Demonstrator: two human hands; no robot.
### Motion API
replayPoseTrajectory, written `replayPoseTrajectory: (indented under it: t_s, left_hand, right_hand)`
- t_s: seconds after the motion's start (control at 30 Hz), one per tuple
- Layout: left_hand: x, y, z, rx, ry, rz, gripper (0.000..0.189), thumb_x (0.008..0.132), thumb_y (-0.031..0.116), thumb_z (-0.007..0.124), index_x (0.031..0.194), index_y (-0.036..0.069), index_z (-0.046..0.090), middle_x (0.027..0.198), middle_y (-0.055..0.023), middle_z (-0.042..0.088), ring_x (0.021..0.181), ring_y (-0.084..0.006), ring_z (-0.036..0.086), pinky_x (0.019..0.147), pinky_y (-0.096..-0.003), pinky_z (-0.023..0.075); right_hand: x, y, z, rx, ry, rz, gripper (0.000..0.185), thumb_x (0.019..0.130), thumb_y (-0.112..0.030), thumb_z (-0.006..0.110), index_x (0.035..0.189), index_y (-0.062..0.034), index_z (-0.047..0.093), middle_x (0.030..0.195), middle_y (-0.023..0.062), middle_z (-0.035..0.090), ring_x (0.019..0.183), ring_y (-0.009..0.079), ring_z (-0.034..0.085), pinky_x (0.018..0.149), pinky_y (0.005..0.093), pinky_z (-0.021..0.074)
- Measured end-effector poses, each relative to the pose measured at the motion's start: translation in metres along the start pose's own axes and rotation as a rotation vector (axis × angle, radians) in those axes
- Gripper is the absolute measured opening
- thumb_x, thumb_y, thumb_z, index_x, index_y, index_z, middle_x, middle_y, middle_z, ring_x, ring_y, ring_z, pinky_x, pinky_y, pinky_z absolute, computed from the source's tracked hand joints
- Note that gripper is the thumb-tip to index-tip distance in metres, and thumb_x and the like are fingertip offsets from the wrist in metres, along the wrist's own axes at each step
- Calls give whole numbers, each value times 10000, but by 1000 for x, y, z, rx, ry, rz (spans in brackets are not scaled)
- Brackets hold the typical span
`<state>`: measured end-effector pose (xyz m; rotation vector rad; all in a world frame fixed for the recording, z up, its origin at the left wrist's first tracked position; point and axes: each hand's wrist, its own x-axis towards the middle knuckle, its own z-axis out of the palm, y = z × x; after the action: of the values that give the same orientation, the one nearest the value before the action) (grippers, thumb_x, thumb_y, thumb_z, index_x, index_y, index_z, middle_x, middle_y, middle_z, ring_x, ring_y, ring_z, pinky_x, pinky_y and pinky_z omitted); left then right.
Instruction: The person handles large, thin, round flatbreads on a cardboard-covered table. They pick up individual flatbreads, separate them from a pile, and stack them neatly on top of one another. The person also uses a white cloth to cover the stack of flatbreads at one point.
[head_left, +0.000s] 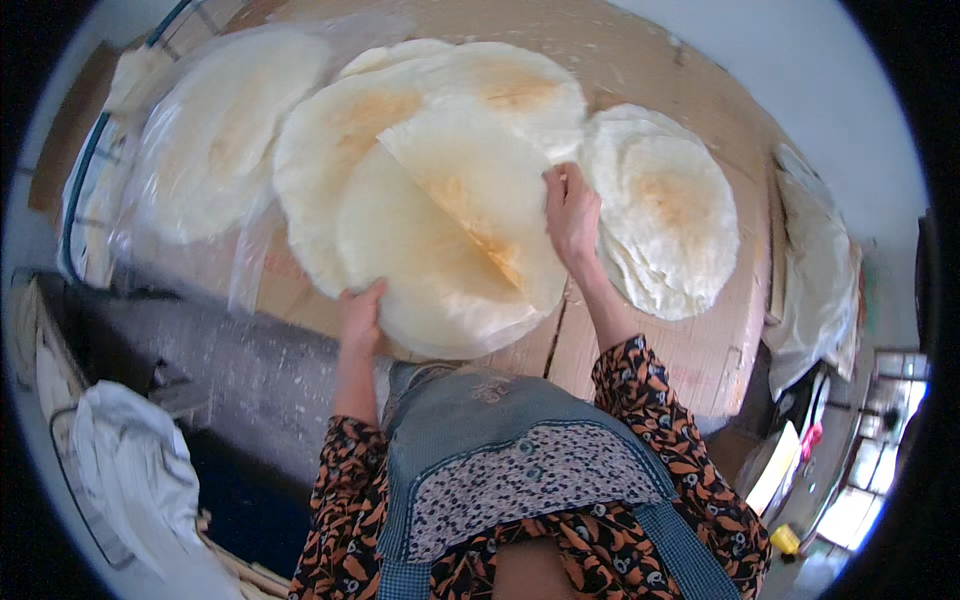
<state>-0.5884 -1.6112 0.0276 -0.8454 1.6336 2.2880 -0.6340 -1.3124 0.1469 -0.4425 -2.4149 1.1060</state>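
Observation:
A large, thin round flatbread (427, 262) lies in front of me, pale with browned patches. A flap of it is folded over, and a straight diagonal edge crosses its middle. My left hand (362, 315) pinches its near left rim, thumb on top. At the right rim, the fingers of my right hand (573, 214) are closed on the bread's edge. Beneath and behind it spread more flatbreads (517, 90) with toasted spots, overlapping each other. Close to the right of my right hand sits a stack of smaller, wrinkled flatbreads (667, 202).
Flat cardboard (637, 52) covers the work surface. On the left, more flatbread (232, 135) lies in clear plastic (251, 262). A plastic-covered bundle (814, 262) stands past the right edge. White cloth (135, 465) hangs at lower left, near a dark-blue metal frame (82, 202).

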Motion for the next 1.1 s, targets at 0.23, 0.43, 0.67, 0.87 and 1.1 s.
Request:
replayPoseTrajectory:
  t_s: [0.23,0.43,0.67,0.87,1.1]
  left_hand:
    - [23,54,-32,35,-165,17,424,733,29,610,1132,-15,472,1065,-107,553,959,-232,537,838,-381,438]
    - [26,111,-44,282,-183,182,434,741,28,610,1145,-15,458,1096,-98,530,993,-215,508,875,-340,405]
    - [-65,234,104,600,-59,602,492,710,62,637,1145,-44,433,1052,-131,530,945,-204,513,844,-320,406]
    - [-139,269,300,1072,-563,985,305,751,84,567,1041,-12,565,846,-59,608,702,-139,553,652,-275,454]
    - [-123,60,391,1625,-994,1673,251,754,115,490,993,127,566,641,-90,577,607,-241,595,503,-359,457]
  right_hand:
    - [114,65,-141,-110,337,57,235,797,-210,542,866,10,584,799,207,610,753,307,603,674,365,454]
    - [85,173,-260,-234,628,317,247,785,-225,559,860,8,594,861,207,609,831,276,596,724,342,442]
    - [-4,277,-248,-686,530,589,393,784,-206,559,1142,-64,477,902,180,602,855,339,575,755,432,441]
    - [-29,215,-257,-160,495,550,279,795,-148,529,1039,-24,580,961,157,617,862,241,614,764,316,465]
    - [-17,126,-268,-177,660,254,233,789,-14,523,1012,-36,585,901,118,629,804,213,622,710,291,479]
